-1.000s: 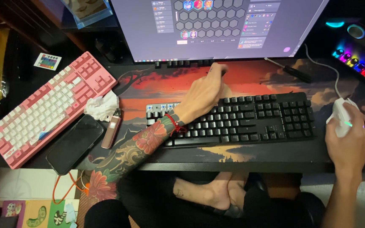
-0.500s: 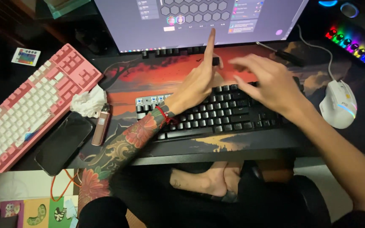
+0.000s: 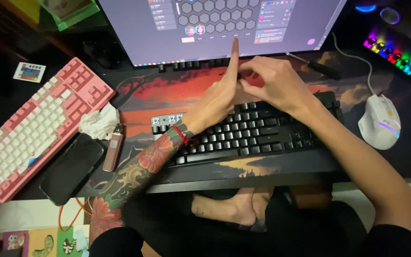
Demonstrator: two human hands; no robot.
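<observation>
My left hand (image 3: pixel 217 97) hovers over the back of the black keyboard (image 3: pixel 255 135), its index finger stretched straight out toward the monitor (image 3: pixel 215 24). My right hand (image 3: pixel 274 83) has crossed over the keyboard and its fingers pinch the left hand near the base of that finger. Neither hand holds an object. The left forearm is tattooed and wears a red wrist cord. The white mouse (image 3: pixel 380 121) lies alone on the right of the red-and-black desk mat (image 3: pixel 158 93).
A pink and white keyboard (image 3: pixel 36 126) lies angled at the left, with a dark phone (image 3: pixel 72 167), a small pinkish stick device (image 3: pixel 113 147) and a crumpled tissue (image 3: pixel 100 121) beside it. A lit multicoloured gadget (image 3: pixel 391 52) sits back right. My crossed legs show below the desk edge.
My right hand left the mouse and swung left across the keyboard to meet the left hand. The left hand lifted, its index finger extended toward the screen.
</observation>
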